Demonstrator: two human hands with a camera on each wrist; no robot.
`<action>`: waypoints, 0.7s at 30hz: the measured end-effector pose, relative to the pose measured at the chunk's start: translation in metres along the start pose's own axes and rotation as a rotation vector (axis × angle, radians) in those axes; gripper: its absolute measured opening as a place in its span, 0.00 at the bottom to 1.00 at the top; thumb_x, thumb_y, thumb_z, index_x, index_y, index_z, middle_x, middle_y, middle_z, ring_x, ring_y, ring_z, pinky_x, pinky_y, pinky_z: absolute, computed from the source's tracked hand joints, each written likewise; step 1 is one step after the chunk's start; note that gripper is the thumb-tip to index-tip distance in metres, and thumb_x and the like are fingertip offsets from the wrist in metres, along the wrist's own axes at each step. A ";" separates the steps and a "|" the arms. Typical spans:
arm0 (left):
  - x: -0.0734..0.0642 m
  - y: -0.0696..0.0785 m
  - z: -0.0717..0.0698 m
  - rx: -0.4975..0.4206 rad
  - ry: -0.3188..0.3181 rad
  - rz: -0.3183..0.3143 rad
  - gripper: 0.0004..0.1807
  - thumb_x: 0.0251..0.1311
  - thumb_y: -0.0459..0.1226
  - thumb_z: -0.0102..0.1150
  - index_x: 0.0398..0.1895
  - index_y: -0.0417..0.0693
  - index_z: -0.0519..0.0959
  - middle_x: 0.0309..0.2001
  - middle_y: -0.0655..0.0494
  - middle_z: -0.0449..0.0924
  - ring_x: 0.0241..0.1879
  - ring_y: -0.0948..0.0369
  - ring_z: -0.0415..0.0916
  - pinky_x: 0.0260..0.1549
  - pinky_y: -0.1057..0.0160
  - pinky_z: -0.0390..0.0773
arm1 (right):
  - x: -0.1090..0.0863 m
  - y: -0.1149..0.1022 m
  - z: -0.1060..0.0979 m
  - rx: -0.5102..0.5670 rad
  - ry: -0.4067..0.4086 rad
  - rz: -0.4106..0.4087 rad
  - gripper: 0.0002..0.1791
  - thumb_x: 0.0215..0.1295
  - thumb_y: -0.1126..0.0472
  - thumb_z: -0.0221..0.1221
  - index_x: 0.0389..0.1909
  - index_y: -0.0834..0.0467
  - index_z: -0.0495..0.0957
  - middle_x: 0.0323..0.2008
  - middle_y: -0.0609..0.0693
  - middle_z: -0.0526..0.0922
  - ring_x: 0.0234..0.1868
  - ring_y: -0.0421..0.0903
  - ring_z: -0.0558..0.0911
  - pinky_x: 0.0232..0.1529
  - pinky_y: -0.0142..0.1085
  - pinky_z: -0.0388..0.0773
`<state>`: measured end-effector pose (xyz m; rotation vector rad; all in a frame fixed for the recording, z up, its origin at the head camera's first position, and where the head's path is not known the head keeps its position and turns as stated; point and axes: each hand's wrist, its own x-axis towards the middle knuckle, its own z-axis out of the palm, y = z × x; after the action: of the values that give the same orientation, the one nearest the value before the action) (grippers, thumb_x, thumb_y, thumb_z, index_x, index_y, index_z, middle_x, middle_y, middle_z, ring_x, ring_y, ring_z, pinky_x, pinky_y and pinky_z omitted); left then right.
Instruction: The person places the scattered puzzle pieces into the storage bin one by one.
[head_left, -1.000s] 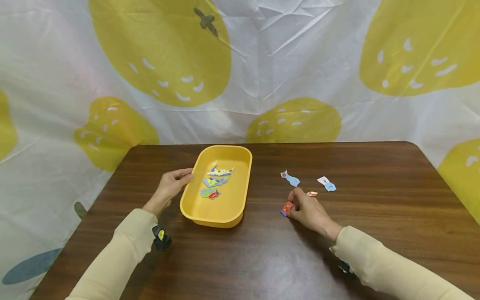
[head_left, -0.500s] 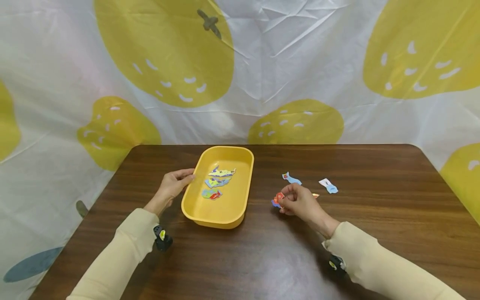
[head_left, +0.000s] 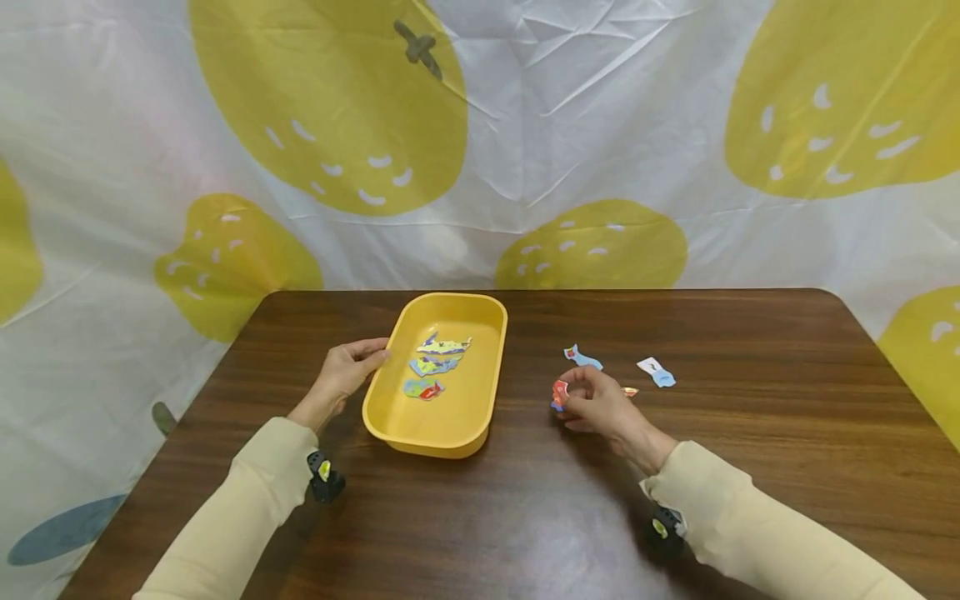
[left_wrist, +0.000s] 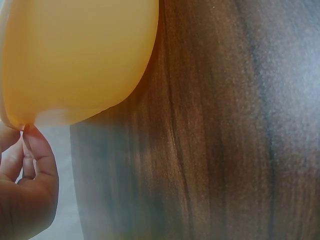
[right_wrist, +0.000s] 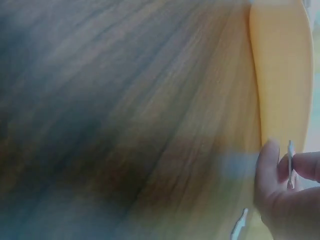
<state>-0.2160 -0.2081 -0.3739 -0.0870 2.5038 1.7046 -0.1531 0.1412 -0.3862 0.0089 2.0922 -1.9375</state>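
Observation:
My left hand (head_left: 343, 375) pinches the left rim of a yellow plastic tray (head_left: 442, 429); the left wrist view shows thumb and finger meeting at the tray's edge. Inside the tray lie three flat, irregular picture cutouts, among them a green and red cutout (head_left: 424, 389). To the right of the tray, my right hand (head_left: 607, 410) holds a small red and blue cutout (head_left: 559, 395) between thumb and fingers. Seen edge-on in the right wrist view, that cutout (right_wrist: 290, 162) is thin and upright. The fingers hide part of it.
Beyond the right hand, a light-blue cutout (head_left: 583, 358) and a white and blue cutout (head_left: 657, 372) lie on the brown wooden table (head_left: 757, 367). An orange cutout (head_left: 631, 392) shows partly behind the hand. A lemon-print curtain (head_left: 480, 125) hangs behind the table.
My right hand has lifted the red and blue cutout and shifted it slightly left, turning it more upright. The left hand stays on the tray's rim.

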 end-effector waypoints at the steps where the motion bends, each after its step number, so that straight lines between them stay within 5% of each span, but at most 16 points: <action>1: 0.000 0.000 0.000 0.005 0.001 -0.004 0.22 0.62 0.40 0.59 0.56 0.36 0.75 0.43 0.49 0.80 0.36 0.67 0.78 0.36 0.71 0.79 | -0.001 0.000 -0.002 0.028 -0.015 0.006 0.17 0.62 0.76 0.49 0.52 0.72 0.61 0.24 0.48 0.75 0.27 0.38 0.80 0.28 0.29 0.79; 10: 0.004 0.000 0.000 0.041 -0.006 -0.049 0.22 0.65 0.38 0.55 0.59 0.36 0.73 0.47 0.47 0.78 0.35 0.71 0.77 0.37 0.71 0.79 | -0.002 0.004 -0.012 0.184 -0.084 0.056 0.25 0.63 0.80 0.43 0.62 0.76 0.54 0.35 0.55 0.73 0.30 0.42 0.83 0.35 0.32 0.82; 21: 0.006 -0.001 0.001 0.033 -0.001 -0.056 0.21 0.65 0.37 0.55 0.58 0.36 0.73 0.49 0.43 0.78 0.35 0.68 0.78 0.37 0.69 0.80 | -0.001 0.005 -0.015 0.276 -0.018 0.099 0.11 0.65 0.77 0.46 0.47 0.74 0.62 0.29 0.49 0.76 0.27 0.37 0.80 0.34 0.28 0.80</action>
<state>-0.2215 -0.2079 -0.3760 -0.1521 2.5030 1.6421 -0.1543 0.1568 -0.3904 0.1486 1.7621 -2.1392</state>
